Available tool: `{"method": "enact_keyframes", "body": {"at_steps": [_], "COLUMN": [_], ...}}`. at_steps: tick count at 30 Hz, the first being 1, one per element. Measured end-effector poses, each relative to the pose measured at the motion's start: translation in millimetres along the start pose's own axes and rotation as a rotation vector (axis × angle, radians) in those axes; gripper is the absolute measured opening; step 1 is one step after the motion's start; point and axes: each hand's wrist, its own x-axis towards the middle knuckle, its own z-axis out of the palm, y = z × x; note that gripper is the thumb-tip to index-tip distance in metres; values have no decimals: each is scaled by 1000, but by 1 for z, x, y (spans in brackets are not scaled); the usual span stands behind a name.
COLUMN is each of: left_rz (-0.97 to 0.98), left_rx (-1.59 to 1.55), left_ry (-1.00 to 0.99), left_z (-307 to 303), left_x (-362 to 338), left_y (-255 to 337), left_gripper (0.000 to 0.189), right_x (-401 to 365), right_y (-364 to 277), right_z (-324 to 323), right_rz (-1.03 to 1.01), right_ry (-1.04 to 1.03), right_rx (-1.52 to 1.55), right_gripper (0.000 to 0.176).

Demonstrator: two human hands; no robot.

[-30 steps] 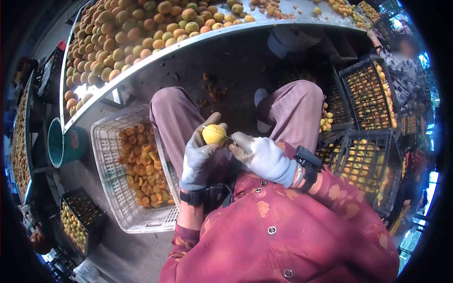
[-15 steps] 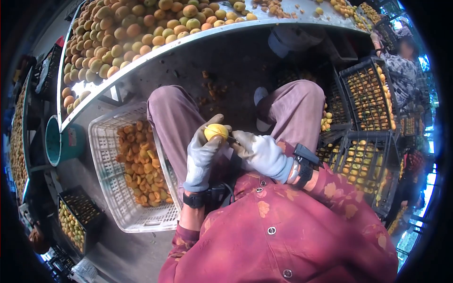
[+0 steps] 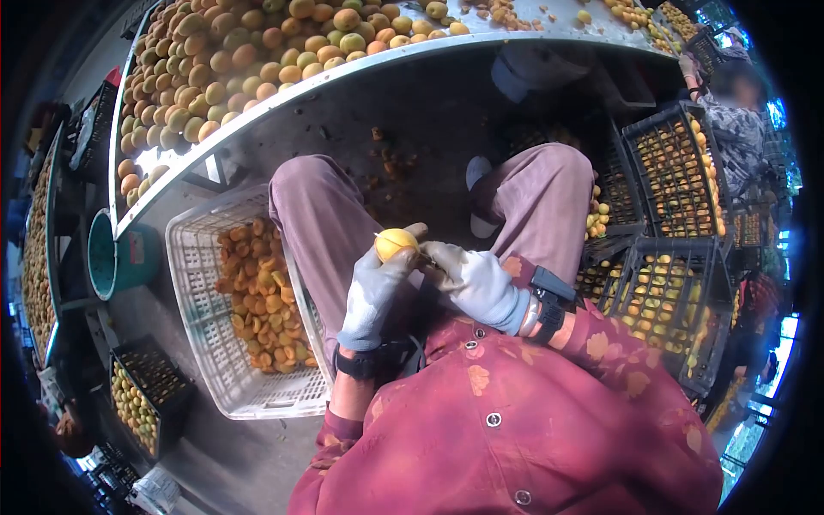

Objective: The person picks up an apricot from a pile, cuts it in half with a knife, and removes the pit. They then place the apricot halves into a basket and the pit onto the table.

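Note:
My left hand [image 3: 374,283], in a pale glove with stained fingertips, grips a yellow apricot [image 3: 396,243] between thumb and fingers above my lap. A line runs across the fruit's skin, and a small pale tip shows at its left edge. My right hand [image 3: 468,273], gloved likewise, is closed close beside the apricot. Something thin and dark shows at its fingertips, too small to name. Left of my knee stands a white plastic crate [image 3: 199,318] holding apricot halves [image 3: 270,300].
Ahead, a metal-edged table [image 3: 335,79] carries a heap of whole apricots [image 3: 215,60]. Black crates of fruit [image 3: 674,176] stand at right, near another person [image 3: 730,129]. A green bucket [image 3: 103,257] and another black crate [image 3: 146,395] are at left. Scraps [image 3: 395,163] litter the floor.
The apricot has turned slightly in my left hand, and a pale tip now shows at its left edge. Both hands stay close together. The whole view has shifted a little.

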Motion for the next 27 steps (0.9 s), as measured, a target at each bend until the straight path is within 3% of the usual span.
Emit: {"method": "enact_keyframes", "body": {"at_steps": [3,5,9,12,14,15,17,18,20,21,23,27], "left_rz": [-37,8,11,140,397,398,132,133,30,30,-160,-76], "left_rx": [1,235,318,570,859,862,427,432,104,105,111,92], "left_ry": [6,79,150,200,151,147,146,150,77,78,8,106], "left_z": [4,4,13,14,11,11,14,12,8,7,5,12], "left_x": [1,-2,-4,-1,2,2,-1,-3,-4,-4,-2,-4], "left_y": [-3,0,8,5,-3,-4,-1,0,2,3,7,4], "left_gripper": [32,30,33,40,47,47,46,46,43,43,38,34], "right_x": [-4,-5,-5,-8,-10,-10,-11,-11,-10,-10,-10,-12], "right_y": [5,6,2,2,3,4,5,6,8,8,8,10], "right_z": [1,1,-5,-7,-9,-9,-8,-8,-4,-1,1,-2], "right_rz": [6,8,5,32,52,43,32,55,71,32,-8,2], "right_ry": [-7,-27,-29,-50,-52,-45,-37,-49,-65,-49,-33,3], "right_rx": [-30,-73,-24,-20,-25,-30,-29,-15,2,-25,-55,-44], "right_gripper": [29,29,18,15,16,16,16,20,26,26,25,26]}}
